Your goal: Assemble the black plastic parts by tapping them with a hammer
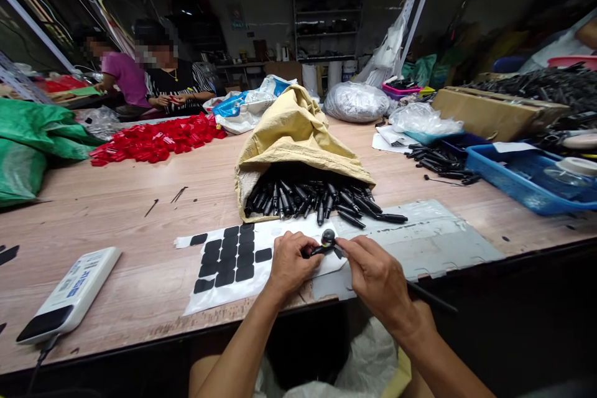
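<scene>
My left hand (290, 262) is closed around a small black plastic part (327, 240) with a round head, held just above the table's near edge. My right hand (373, 273) pinches the same part from the right, fingers pressed together at its head. Under my hands lies a white backing sheet (219, 289) carrying several black square adhesive pads (228, 258). Just beyond, a yellow cloth sack (293, 130) lies open toward me, spilling several black plastic parts (317, 199).
A white power bank (69, 295) lies at the near left. Red parts (156, 137) are heaped far left beside green bags (28, 143). Two people sit at the far left. A blue tray (522, 183), cardboard box (494, 112) and plastic bags stand right. A grey sheet (433, 242) lies right of my hands.
</scene>
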`<action>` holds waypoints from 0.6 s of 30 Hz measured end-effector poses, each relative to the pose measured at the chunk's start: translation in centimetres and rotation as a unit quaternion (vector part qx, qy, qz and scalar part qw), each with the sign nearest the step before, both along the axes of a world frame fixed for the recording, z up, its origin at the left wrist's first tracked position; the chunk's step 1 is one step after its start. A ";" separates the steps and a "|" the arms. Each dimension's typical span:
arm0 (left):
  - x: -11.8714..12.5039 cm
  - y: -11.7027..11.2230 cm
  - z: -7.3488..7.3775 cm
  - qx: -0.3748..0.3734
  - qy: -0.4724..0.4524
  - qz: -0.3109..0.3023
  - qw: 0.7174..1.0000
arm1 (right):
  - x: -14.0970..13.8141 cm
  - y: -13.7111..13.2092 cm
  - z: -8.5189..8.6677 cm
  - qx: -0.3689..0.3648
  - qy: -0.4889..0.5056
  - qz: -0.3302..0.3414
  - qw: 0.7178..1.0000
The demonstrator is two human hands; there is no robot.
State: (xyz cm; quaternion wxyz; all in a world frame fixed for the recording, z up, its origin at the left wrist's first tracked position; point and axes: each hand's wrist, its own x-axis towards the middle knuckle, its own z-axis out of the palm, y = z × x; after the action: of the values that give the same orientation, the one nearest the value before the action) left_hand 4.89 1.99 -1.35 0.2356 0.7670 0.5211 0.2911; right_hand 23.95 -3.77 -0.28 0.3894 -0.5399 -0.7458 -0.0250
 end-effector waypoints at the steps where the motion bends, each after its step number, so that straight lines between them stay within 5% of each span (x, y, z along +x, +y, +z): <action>1: 0.0 0.0 0.0 -0.001 0.000 -0.002 1.000 | 0.2 0.1 0.3 0.018 0.019 -0.004 1.000; 4: 0.0 0.0 0.1 -0.003 0.002 -0.002 1.000 | 0.5 0.2 0.5 0.066 0.064 -0.007 0.996; 9: 0.1 0.0 0.1 0.000 0.015 0.006 1.000 | 1.0 0.3 -1.0 -0.008 0.011 -0.012 1.000; 18: -0.3 -0.1 0.1 -0.018 -0.082 0.024 0.996 | 5.7 1.8 -2.3 -0.006 -0.039 -0.092 0.995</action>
State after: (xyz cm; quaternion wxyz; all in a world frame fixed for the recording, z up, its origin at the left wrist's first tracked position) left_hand 4.59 1.89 -1.27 0.2843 0.7236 0.5232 0.3490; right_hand 29.64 -1.97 -2.57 0.3526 -0.6073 -0.7077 -0.0774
